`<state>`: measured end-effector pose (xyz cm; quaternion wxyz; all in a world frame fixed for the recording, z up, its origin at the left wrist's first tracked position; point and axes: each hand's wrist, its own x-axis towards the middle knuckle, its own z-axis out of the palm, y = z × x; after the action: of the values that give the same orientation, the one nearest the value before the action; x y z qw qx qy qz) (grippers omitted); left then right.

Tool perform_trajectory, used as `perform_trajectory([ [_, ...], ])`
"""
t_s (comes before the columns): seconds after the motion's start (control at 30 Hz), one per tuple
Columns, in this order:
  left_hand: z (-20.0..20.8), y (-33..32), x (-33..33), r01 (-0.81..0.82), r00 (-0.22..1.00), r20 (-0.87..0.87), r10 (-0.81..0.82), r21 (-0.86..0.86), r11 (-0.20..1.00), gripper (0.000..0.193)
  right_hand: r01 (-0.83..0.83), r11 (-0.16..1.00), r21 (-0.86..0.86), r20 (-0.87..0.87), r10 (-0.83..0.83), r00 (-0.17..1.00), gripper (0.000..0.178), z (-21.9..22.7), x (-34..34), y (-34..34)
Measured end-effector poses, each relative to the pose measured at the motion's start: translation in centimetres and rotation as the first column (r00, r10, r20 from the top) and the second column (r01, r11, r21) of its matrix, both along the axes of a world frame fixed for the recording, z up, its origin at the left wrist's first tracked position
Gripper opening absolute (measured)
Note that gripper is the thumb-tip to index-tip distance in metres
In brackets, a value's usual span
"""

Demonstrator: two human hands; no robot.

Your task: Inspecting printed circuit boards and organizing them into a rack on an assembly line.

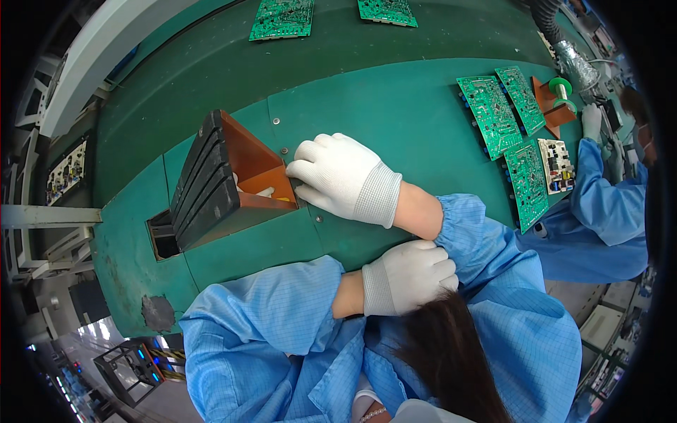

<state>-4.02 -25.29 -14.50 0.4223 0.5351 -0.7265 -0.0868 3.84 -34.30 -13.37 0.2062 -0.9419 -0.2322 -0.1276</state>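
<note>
My forearms cross, both hands in white knit gloves. My right hand (338, 176) lies palm down on the green bench, fingers loosely bent and thumb apart, at the edge of an orange-lined bin (248, 151). Its fingertips are beside the bin's rim; whether they touch it I cannot tell. The bin has a black ribbed side and holds a few small white pieces (266, 192). My left hand (412, 278) is closed, close to my right sleeve below the right wrist, with dark hair hanging by its fingers. What lies inside its fingers, if anything, is hidden.
Green circuit boards (488, 113) and a pale populated board (556, 166) lie on the right. Beyond them are a solder wire spool (560, 90) and a gloved co-worker in blue (606, 183). More boards (282, 19) rest on the far belt. A rectangular opening (164, 236) cuts the bench at left.
</note>
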Motion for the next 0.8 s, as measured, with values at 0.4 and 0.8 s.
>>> perform_trajectory([
  [0.4,-0.07,-0.09,-0.07,-0.015,1.0,0.027,0.016,-0.034,0.999,0.012,0.0,1.0,-0.003,0.015,0.0,1.0,0.02,-0.06,-0.1,0.01],
  [0.8,-0.3,-0.08,-0.14,-0.025,0.999,0.023,0.026,-0.019,0.999,0.013,-0.003,1.0,-0.007,0.018,0.004,1.0,0.019,-0.08,-0.11,0.01],
])
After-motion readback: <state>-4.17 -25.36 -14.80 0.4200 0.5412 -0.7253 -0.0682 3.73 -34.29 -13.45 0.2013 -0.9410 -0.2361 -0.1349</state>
